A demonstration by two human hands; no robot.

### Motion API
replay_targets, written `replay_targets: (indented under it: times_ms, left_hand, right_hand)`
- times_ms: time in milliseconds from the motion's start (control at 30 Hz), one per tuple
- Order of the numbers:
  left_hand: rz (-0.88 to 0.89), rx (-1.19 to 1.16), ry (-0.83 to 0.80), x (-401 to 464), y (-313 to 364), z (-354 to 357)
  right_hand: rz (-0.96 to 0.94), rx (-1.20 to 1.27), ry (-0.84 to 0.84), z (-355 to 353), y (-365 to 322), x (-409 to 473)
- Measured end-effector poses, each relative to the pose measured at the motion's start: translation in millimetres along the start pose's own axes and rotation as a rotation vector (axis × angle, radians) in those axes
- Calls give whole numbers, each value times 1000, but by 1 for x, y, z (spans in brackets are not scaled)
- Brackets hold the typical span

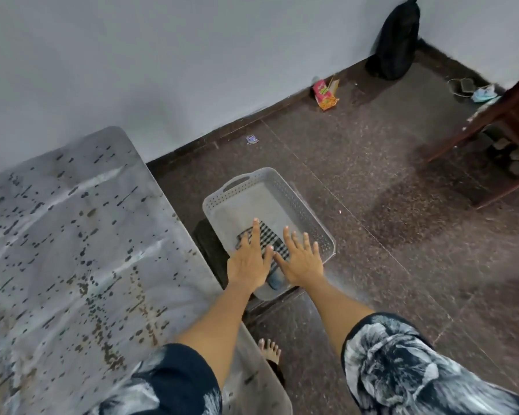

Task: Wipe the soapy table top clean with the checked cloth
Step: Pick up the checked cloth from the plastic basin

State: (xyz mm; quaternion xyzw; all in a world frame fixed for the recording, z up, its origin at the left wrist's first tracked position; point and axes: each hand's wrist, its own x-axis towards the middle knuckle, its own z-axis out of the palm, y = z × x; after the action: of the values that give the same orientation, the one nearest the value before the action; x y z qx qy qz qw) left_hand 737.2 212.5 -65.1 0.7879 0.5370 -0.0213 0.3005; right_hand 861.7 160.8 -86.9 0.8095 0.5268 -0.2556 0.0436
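Head: both hands (277, 260) flat over checked cloth (268, 236)

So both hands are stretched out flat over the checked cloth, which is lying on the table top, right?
Not quite. The head view shows the checked cloth lying in the grey plastic basket beside the table top, not on it. The rest holds: the left hand and right hand are both stretched out flat over the cloth.

Both arms reach forward, left hand (247, 259) and right hand (301, 260) flat, fingers spread.
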Motion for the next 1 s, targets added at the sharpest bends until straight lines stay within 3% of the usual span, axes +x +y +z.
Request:
replay_targets:
  times_ms: [100,200,333,467,600,800,1000]
  left_hand:
    - [-333,-324,-92,36,-1,32]
    - [-597,-533,-80,65,-12,59]
    - [-798,-658,-94,84,-19,81]
    - [-847,-754,-48,93,-17,95]
    - [-901,-960,-138,97,-12,92]
    - [-817,-1002,-214,95,-4,70]
    - [-668,-971,-117,78,20,3]
  right_hand:
    - [6,112,-160,19,10,46]
    - [30,217,-229,47,14,83]
    - [61,288,-107,74,11,101]
    - [150,404,-2,79,8,111]
    - [241,725,-158,71,10,121]
    - [392,999,-318,46,21,111]
    - [198,1207,-462,-26,4,85]
